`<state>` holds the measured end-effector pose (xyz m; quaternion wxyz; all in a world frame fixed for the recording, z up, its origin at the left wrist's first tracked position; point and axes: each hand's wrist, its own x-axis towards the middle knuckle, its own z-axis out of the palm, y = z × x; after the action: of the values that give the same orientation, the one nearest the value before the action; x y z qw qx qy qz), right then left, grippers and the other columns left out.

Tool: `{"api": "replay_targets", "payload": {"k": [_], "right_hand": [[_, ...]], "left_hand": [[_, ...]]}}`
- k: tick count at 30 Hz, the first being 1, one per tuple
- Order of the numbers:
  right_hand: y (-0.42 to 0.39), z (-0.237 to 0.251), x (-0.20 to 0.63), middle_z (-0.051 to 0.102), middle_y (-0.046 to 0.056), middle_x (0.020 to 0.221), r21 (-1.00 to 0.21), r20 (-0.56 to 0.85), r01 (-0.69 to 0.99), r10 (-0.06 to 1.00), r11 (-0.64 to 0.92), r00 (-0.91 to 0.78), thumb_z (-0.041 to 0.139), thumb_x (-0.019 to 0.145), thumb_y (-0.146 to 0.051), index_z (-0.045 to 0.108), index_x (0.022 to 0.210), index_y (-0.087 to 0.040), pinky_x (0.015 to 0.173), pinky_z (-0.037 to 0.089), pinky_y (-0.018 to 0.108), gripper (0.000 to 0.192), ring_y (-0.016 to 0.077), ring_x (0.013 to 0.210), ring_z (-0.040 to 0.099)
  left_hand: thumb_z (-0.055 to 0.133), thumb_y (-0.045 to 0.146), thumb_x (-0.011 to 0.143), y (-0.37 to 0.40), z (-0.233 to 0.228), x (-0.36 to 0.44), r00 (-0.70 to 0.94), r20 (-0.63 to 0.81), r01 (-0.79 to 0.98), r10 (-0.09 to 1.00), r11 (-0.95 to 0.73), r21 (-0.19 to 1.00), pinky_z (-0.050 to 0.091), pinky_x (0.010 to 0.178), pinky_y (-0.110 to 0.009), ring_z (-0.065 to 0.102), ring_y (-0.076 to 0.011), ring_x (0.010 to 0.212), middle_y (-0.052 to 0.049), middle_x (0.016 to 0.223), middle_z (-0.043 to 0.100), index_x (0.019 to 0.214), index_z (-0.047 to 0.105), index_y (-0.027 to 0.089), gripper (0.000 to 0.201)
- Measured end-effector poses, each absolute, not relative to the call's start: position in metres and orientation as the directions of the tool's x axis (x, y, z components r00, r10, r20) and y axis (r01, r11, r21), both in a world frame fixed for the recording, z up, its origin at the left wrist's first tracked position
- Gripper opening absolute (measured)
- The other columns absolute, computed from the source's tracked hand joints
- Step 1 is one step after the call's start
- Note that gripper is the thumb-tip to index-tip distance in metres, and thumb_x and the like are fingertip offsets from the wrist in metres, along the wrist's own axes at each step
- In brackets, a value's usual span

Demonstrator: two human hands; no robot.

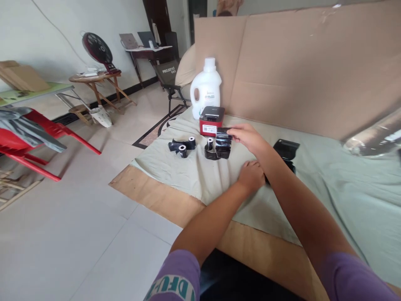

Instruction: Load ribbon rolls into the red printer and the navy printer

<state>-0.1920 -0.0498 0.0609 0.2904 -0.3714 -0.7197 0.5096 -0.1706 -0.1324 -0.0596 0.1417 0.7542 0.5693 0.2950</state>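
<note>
My right hand pinches the upper end of a glossy black strip, which hangs down beside a small roll with a white core. The strip's lower part curls around the foot of that roll. Closer to me, my left hand is curled low over the cloth; its fingertips are hidden. Just right of it lies a black glossy object, partly covered by my right forearm. Two more small rolls with black tails lie to the left. Behind the strip stands a red and black box-shaped device.
A white jug stands behind the device, against an upright cardboard sheet. Pale green cloth covers the work surface. A clear plastic-wrapped roll lies at right. A red chair and a fan are off to the left.
</note>
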Motion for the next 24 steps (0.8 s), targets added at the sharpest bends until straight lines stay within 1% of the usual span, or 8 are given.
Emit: {"api": "replay_targets", "payload": {"k": [2,4,7,9,13,15,20,24], "right_hand": [[-0.057,0.066,-0.138,0.057,0.001,0.066,-0.977,-0.015,0.188,0.844,0.102,-0.535,0.071,0.072,-0.027,0.063,0.074,-0.019,0.060,0.046,0.025,0.012,0.0131,0.064,0.055],[-0.062,0.071,-0.085,0.057,0.002,0.068,-0.982,-0.072,0.185,0.853,0.029,-0.517,0.076,0.069,-0.031,0.062,0.075,-0.019,0.062,0.048,0.026,0.020,0.0140,0.065,0.057],[-0.062,0.074,-0.018,0.062,0.004,0.072,-0.974,-0.110,0.226,0.860,0.005,-0.498,0.084,0.063,-0.040,0.064,0.081,-0.018,0.064,0.050,0.030,0.035,0.0166,0.069,0.060],[-0.056,0.072,0.012,0.065,0.006,0.074,-0.957,-0.121,0.289,0.869,0.027,-0.480,0.086,0.060,-0.042,0.067,0.083,-0.017,0.064,0.050,0.030,0.039,0.0177,0.071,0.062],[-0.039,0.062,0.040,0.068,0.006,0.072,-0.888,-0.126,0.451,0.897,0.088,-0.423,0.080,0.064,-0.034,0.072,0.081,-0.016,0.060,0.046,0.026,0.026,0.0170,0.071,0.062],[-0.031,0.054,0.044,0.069,0.005,0.072,-0.862,-0.117,0.492,0.896,0.123,-0.429,0.075,0.068,-0.030,0.073,0.082,-0.016,0.059,0.044,0.025,0.020,0.0167,0.072,0.062],[-0.022,0.038,0.042,0.070,0.001,0.070,-0.744,-0.098,0.612,0.863,0.268,-0.496,0.068,0.073,-0.026,0.074,0.080,-0.017,0.064,0.045,0.025,0.013,0.0169,0.072,0.062],[-0.022,0.035,0.034,0.073,0.001,0.077,-0.596,-0.075,0.713,0.858,0.369,-0.508,0.065,0.077,-0.022,0.074,0.084,-0.017,0.068,0.045,0.025,0.012,0.0184,0.076,0.065]], "left_hand": [[0.045,0.016,0.091,-0.134,-0.057,-0.171,0.150,0.295,0.795,0.944,-0.292,0.531,0.038,0.114,-0.048,0.052,-0.0306,0.132,-0.017,0.134,0.064,0.143,0.053,0.010,0.053],[0.047,0.016,0.090,-0.135,-0.056,-0.171,0.135,0.296,0.807,0.946,-0.278,0.521,0.043,0.110,-0.048,0.054,-0.0303,0.131,-0.015,0.138,0.062,0.147,0.048,0.013,0.058],[0.049,0.015,0.088,-0.136,-0.054,-0.171,0.118,0.315,0.823,0.942,-0.271,0.500,0.044,0.110,-0.046,0.057,-0.0293,0.128,-0.010,0.135,0.065,0.136,0.060,0.021,0.050],[0.049,0.013,0.086,-0.138,-0.050,-0.171,0.112,0.354,0.827,0.929,-0.285,0.485,0.042,0.112,-0.042,0.057,-0.0275,0.128,-0.009,0.134,0.066,0.133,0.062,0.021,0.050],[0.051,0.014,0.083,-0.145,-0.038,-0.173,0.210,0.437,0.783,0.875,-0.418,0.460,0.039,0.113,-0.038,0.051,-0.0246,0.134,-0.009,0.149,0.054,0.155,0.038,0.020,0.073],[0.052,0.015,0.083,-0.148,-0.033,-0.173,0.271,0.457,0.775,0.847,-0.474,0.418,0.037,0.114,-0.037,0.049,-0.0242,0.135,-0.008,0.151,0.051,0.157,0.033,0.023,0.077],[0.049,0.016,0.089,-0.153,-0.030,-0.164,0.375,0.455,0.803,0.808,-0.528,0.276,0.035,0.111,-0.038,0.050,-0.0232,0.130,-0.006,0.140,0.059,0.142,0.057,0.030,0.055],[0.051,0.016,0.090,-0.152,-0.035,-0.158,0.366,0.425,0.839,0.828,-0.491,0.235,0.039,0.102,-0.038,0.054,-0.0235,0.117,-0.007,0.124,0.063,0.140,0.059,0.033,0.054]]}}
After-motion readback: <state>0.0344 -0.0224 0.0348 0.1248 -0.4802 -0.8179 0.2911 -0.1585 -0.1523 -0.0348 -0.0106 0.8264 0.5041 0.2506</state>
